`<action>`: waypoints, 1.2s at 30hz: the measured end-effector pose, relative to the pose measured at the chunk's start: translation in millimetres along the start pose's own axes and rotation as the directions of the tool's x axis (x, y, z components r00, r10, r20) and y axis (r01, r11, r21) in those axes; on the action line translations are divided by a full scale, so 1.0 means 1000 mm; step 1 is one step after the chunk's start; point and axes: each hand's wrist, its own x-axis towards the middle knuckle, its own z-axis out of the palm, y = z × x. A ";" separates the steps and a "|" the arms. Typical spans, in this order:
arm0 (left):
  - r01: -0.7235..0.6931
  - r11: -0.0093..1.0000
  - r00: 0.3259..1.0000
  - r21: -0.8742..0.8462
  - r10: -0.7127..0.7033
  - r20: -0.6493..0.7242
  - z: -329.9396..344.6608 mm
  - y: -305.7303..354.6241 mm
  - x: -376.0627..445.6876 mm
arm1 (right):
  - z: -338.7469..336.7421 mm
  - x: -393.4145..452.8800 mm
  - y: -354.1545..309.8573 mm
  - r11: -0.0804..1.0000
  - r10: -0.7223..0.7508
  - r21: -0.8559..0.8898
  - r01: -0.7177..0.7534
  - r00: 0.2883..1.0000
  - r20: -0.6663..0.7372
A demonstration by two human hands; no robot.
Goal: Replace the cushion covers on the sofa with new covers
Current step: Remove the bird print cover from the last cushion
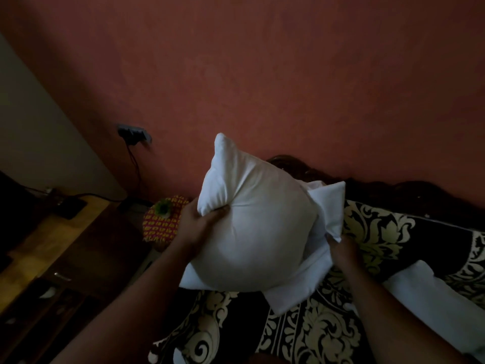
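A plump white cushion (252, 224) is held up in front of me above the sofa. My left hand (202, 222) grips a bunch of its fabric on the left side. My right hand (343, 250) holds its lower right edge, where a flat white cloth (328, 203) sticks out behind it; most of that hand's fingers are hidden. Beneath lies the sofa (328, 334), covered in black fabric with a cream floral pattern. Another white piece (430, 298) lies on the sofa to the right.
A red wall (262, 74) rises behind the sofa, with a socket and hanging cable (133, 135). A yellow and pink patterned thing (162, 222) sits left of the sofa. A wooden cabinet (39, 248) with dark objects on it stands at far left.
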 end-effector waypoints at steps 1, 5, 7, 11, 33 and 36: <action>0.006 1.000 1.000 0.001 -0.006 0.017 -0.001 -0.001 0.000 | 0.000 0.001 -0.002 1.000 0.003 -0.017 -0.003 1.000 -0.008; -0.016 0.999 0.997 0.046 0.012 0.077 -0.003 -0.001 -0.002 | -0.006 -0.019 -0.047 0.948 -0.195 0.250 0.199 0.980 -0.042; -0.042 0.995 0.993 0.087 0.031 0.117 -0.003 0.001 -0.001 | -0.009 -0.024 -0.074 0.869 -0.305 0.378 0.321 0.947 -0.101; -0.074 0.988 0.984 0.135 0.050 0.168 0.003 0.005 0.001 | -0.015 -0.007 -0.089 0.944 -0.294 0.104 0.312 0.942 -0.160; -0.252 0.509 0.960 0.823 0.022 0.280 0.076 -0.053 0.056 | -0.006 -0.024 0.030 0.970 -0.214 -0.098 0.221 0.974 0.077; -0.382 0.347 0.910 0.857 -0.023 0.415 0.098 -0.074 0.067 | -0.015 -0.040 0.022 0.992 -0.108 -0.062 0.108 0.994 0.007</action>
